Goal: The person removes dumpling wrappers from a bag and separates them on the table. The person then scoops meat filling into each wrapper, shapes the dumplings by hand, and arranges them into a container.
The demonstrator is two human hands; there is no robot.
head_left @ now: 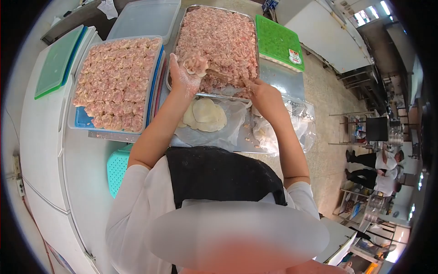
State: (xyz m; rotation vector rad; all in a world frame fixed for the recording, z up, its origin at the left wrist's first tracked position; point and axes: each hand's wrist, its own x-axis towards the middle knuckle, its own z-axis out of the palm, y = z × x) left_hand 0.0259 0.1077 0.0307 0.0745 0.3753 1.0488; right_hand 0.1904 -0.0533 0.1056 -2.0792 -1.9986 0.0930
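Note:
My left hand (183,81), dusted with flour, cups a dumpling wrapper with meat filling (196,64) over the near left side of a large metal tray (214,96). That tray is heaped with minced meat filling (216,39). In my right hand (266,98) is a thin flat spatula (228,77), closed in the fingers at the tray's near right corner. Its far end reaches toward the filled wrapper; whether they touch I cannot tell. Below the tray, round pale wrappers (207,115) lie stacked on a plastic sheet (235,121).
At left, a plastic tray (78,119) holds rows of filled dumplings (121,77). Beyond it lies a clear lid (143,18). A green-lidded box (279,41) stands at right, above a clear plastic bag (292,125). Two people (378,166) stand far right.

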